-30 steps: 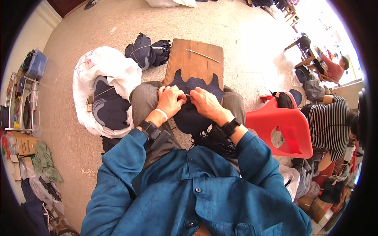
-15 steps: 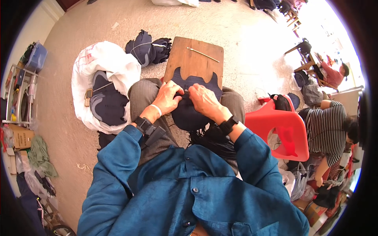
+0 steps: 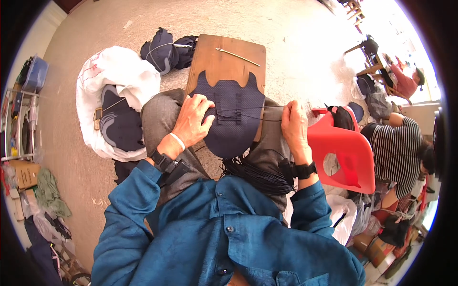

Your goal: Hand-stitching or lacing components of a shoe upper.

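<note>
A dark navy knit fabric piece (image 3: pixel 229 137), with two horn-like points at its far edge, lies over a wooden board (image 3: pixel 205 50) at my knees. Black cord (image 3: pixel 260 107) makes a roughly rectangular pattern at its middle. My left hand (image 3: pixel 192 118) grips the piece's left edge, fingers bent over it and thumb apart. Off to the right, my right hand (image 3: pixel 296 126) is closed on the cord, which stretches taut from the fabric. Below the piece, a bundle of loose black cords (image 3: pixel 257 174) hangs over my lap. A long metal needle-like tool (image 3: pixel 237 56) lies on the board's far part.
A white sack (image 3: pixel 86 95) at left holds dark fabric pieces (image 3: pixel 121 124). Another tied bundle (image 3: pixel 162 52) sits beyond it. Close on my right stands a red plastic chair (image 3: pixel 350 152). Behind it a person in a striped shirt (image 3: pixel 398 155) bends over; shelving (image 3: pixel 21 124) lines the left.
My right hand has moved right, away from the fabric's middle, drawing the cord out. My left hand has shifted to the piece's left edge, uncovering the corded pattern.
</note>
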`<action>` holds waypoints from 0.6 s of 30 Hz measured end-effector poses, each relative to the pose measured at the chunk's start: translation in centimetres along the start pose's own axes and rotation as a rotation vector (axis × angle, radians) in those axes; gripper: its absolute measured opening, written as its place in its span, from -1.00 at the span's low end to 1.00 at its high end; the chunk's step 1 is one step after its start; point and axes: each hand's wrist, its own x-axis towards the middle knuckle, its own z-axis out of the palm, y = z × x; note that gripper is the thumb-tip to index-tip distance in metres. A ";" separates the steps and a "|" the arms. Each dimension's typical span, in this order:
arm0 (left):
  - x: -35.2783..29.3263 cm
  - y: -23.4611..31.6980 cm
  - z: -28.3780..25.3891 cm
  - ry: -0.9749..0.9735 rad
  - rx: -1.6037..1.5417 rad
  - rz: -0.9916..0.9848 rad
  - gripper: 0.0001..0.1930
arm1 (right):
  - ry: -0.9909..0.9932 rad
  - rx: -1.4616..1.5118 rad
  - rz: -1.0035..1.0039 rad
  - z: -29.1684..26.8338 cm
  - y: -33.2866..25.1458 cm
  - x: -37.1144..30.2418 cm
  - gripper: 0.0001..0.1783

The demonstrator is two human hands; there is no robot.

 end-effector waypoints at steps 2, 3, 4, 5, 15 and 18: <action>0.5 0.1 -0.1 -0.042 0.020 -0.005 -0.65 | 0.029 -0.013 0.024 -0.4 0.2 -0.1 -0.90; 0.9 0.2 0.0 -0.020 0.068 0.045 -0.62 | -0.003 0.054 0.073 -0.6 0.1 0.0 -0.89; 1.2 0.2 0.0 0.002 0.116 0.096 -0.58 | -0.034 0.121 0.121 -0.8 -0.2 0.0 -0.89; 1.3 -0.1 0.4 -0.038 0.089 0.064 -0.53 | -0.039 0.185 0.139 -1.1 -0.6 -0.2 -0.88; 6.1 3.8 -1.5 0.002 -0.120 0.088 -0.74 | -0.114 0.706 0.269 -0.5 -4.6 0.5 -0.90; 8.1 6.9 -1.3 -0.133 -0.429 0.076 -0.70 | -0.107 0.803 0.265 -0.6 -7.1 1.3 -0.92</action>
